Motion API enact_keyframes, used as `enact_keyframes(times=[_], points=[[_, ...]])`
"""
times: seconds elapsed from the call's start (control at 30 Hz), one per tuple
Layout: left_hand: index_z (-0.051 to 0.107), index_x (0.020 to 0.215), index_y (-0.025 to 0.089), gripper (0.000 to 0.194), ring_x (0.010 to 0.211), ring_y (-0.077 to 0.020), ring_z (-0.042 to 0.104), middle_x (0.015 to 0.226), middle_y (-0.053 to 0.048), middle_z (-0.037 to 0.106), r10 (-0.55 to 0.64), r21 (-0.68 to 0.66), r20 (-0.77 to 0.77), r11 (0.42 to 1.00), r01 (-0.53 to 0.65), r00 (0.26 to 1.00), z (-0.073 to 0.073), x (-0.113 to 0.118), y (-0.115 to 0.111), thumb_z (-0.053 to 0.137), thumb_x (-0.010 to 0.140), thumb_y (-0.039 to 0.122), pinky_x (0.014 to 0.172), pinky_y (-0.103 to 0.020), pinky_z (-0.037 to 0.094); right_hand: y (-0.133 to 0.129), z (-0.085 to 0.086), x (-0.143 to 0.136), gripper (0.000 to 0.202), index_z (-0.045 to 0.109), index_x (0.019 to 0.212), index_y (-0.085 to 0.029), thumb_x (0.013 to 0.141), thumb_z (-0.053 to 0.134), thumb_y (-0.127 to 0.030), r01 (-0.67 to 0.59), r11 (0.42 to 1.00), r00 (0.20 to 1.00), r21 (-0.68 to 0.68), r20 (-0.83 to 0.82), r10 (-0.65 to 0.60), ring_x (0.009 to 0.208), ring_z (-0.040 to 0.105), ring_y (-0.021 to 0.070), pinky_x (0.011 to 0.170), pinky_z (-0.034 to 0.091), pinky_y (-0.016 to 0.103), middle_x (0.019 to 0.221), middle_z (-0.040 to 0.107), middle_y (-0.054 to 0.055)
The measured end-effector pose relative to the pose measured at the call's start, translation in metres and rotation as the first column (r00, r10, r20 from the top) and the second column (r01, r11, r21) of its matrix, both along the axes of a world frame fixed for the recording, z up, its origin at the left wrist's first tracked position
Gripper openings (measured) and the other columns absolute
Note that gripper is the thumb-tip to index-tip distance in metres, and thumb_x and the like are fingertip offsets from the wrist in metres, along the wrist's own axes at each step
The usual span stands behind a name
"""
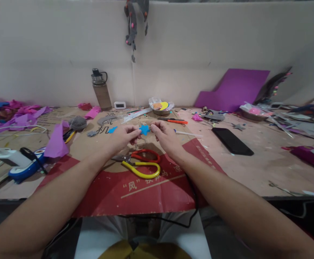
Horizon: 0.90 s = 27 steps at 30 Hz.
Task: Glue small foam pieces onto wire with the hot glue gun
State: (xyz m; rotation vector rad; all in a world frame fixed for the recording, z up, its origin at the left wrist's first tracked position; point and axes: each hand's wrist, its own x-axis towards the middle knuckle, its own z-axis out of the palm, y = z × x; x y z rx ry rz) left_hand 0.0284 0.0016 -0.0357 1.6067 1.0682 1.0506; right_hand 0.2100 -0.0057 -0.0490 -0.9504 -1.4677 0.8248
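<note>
A small blue star cutout (pixel 144 130) is held up over the cardboard between my hands. My left hand (pixel 124 137) pinches its left side between thumb and fingers. At the star's right tip, my right hand (pixel 165 136) has its thumb and forefinger closed together, seemingly on that edge. Below both hands lie scissors (pixel 146 169) with one red and one yellow handle, blades pointing left. Another blue cutout (pixel 112 130) rests just beyond my left wrist, near a small grey cutout (pixel 92 133).
Red-printed cardboard (pixel 105 201) covers the table front. A black phone (pixel 232 141) lies right; a power strip (pixel 27 165) with cables is left. Behind stand a bottle (pixel 102 91), a bowl (pixel 161 110) and a purple sheet (pixel 232 90). An orange cutter (pixel 177 121) lies beyond my right hand.
</note>
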Motion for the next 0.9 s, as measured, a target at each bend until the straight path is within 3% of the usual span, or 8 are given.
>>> enact_keyframes(times=[0.17,0.27,0.4,0.5,0.63,0.73,0.9], points=[[0.064,0.07,0.014,0.036,0.054,-0.0095,0.053,0.066,-0.001,0.062,-0.07,-0.007,-0.018,0.998,0.07,0.997,-0.001,-0.002,0.003,0.07,0.075,0.049,0.055,-0.024,0.044,0.003,-0.002,-0.003,0.019,0.055,0.076,-0.018,0.079,0.059,-0.037,-0.079,0.992,0.997,-0.097,0.013,0.081,0.059,0.041,0.0096,0.06,0.035,0.026,0.067,0.051,-0.004],[0.065,0.075,0.014,0.032,0.054,-0.0091,0.054,0.07,-0.002,0.064,-0.054,-0.018,0.07,0.998,0.055,0.996,0.001,-0.002,0.004,0.074,0.071,0.045,0.055,-0.023,0.044,0.002,0.001,-0.008,0.019,0.056,0.074,-0.018,0.078,0.06,-0.036,-0.053,0.995,0.998,-0.079,0.018,0.054,0.058,0.04,0.009,0.059,0.035,0.025,0.065,0.05,-0.005],[0.065,0.072,0.014,0.025,0.053,-0.0084,0.054,0.067,-0.002,0.064,-0.009,0.003,0.136,1.0,0.009,0.991,0.007,-0.004,0.005,0.078,0.067,0.034,0.053,-0.022,0.043,0.004,0.004,-0.012,0.015,0.058,0.082,-0.018,0.081,0.059,-0.033,-0.112,0.994,0.994,-0.02,-0.008,0.111,0.059,0.043,0.0089,0.06,0.037,0.024,0.069,0.055,-0.004],[0.063,0.07,0.013,0.022,0.052,-0.0075,0.053,0.068,-0.002,0.064,0.064,-0.033,0.194,0.998,-0.059,0.979,0.012,-0.01,0.009,0.076,0.067,0.03,0.052,-0.021,0.043,0.009,-0.002,-0.006,0.009,0.063,0.088,-0.017,0.081,0.06,-0.022,-0.12,0.991,0.974,0.067,0.203,0.105,0.064,0.048,0.0097,0.065,0.04,0.025,0.075,0.06,-0.002],[0.061,0.069,0.013,0.018,0.051,-0.006,0.052,0.068,-0.002,0.063,0.214,-0.099,0.25,0.976,-0.195,0.944,0.011,-0.022,0.019,0.074,0.067,0.025,0.05,-0.018,0.043,0.015,-0.014,0.002,0.01,0.071,0.078,-0.015,0.076,0.065,-0.007,-0.218,0.963,0.801,0.157,0.593,0.085,0.072,0.052,0.0115,0.071,0.041,0.026,0.08,0.062,0.003],[0.06,0.069,0.013,0.016,0.051,-0.0056,0.051,0.069,-0.002,0.063,0.259,-0.103,0.265,0.965,-0.24,0.929,0.007,-0.033,0.028,0.072,0.068,0.023,0.048,-0.017,0.043,0.019,-0.017,-0.001,0.01,0.073,0.079,-0.014,0.078,0.066,-0.007,-0.263,0.949,0.741,0.171,0.666,0.085,0.077,0.055,0.0131,0.073,0.043,0.026,0.084,0.063,0.005],[0.06,0.069,0.014,0.016,0.054,-0.0063,0.053,0.069,-0.001,0.061,0.325,-0.085,0.222,0.946,-0.314,0.919,-0.001,-0.044,0.036,0.072,0.068,0.024,0.05,-0.018,0.043,0.018,-0.005,-0.019,0.007,0.074,0.081,-0.014,0.081,0.066,-0.015,-0.237,0.954,0.754,0.182,0.654,0.062,0.076,0.056,0.013,0.071,0.042,0.025,0.084,0.067,0.006]])
